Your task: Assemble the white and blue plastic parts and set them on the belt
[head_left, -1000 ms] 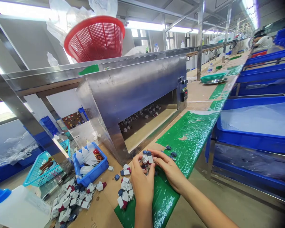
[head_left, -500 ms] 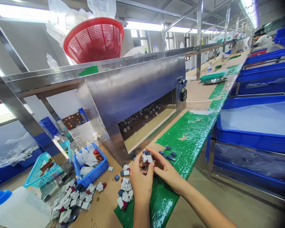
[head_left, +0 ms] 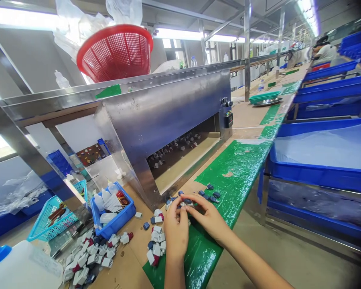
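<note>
Green mat (head_left: 237, 168) at bench edge, 2 hands, left (head_left: 175, 235), right (head_left: 209, 218), pinching small part (head_left: 187, 202) (fingers closed), bare mat beyond.

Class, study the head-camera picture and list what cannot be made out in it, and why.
- Small part held between left hand and right hand: fingers cover it.
- Glue bottle: cut off by the lower left edge.
- Parts inside the steel tunnel: too small and shadowed.
- Distant person: too small and blurred.
</note>
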Motion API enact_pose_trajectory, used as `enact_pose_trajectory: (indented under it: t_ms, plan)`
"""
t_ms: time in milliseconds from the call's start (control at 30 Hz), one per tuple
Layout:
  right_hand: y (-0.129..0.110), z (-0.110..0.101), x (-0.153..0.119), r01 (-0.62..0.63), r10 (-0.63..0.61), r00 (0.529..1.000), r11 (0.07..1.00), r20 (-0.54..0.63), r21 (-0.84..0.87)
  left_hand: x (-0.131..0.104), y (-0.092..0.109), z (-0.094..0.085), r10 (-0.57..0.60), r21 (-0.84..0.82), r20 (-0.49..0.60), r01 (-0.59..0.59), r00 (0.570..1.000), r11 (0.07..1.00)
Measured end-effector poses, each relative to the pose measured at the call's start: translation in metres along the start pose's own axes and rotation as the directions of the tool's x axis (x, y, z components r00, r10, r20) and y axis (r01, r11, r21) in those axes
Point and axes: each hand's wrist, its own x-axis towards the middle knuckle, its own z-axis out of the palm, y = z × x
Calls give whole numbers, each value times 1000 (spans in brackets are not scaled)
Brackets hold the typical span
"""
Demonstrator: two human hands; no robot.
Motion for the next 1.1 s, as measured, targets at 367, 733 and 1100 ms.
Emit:
enact_pose_trajectory:
  t_ms: [367,733,1100]
  plan:
    - [-2,-2,-1,-64,53,996,984,69,166,5,-4,0,-50,-68,-82,45,995,997]
    - [1,-1,1,-113,94,993,950,78,292,2,5,2,-58,-99,-104,47,993,994]
    - [-2,-1,0,-105,84,993,956,86,273,3,-1,1,17,-27,-93,-19,996,999]
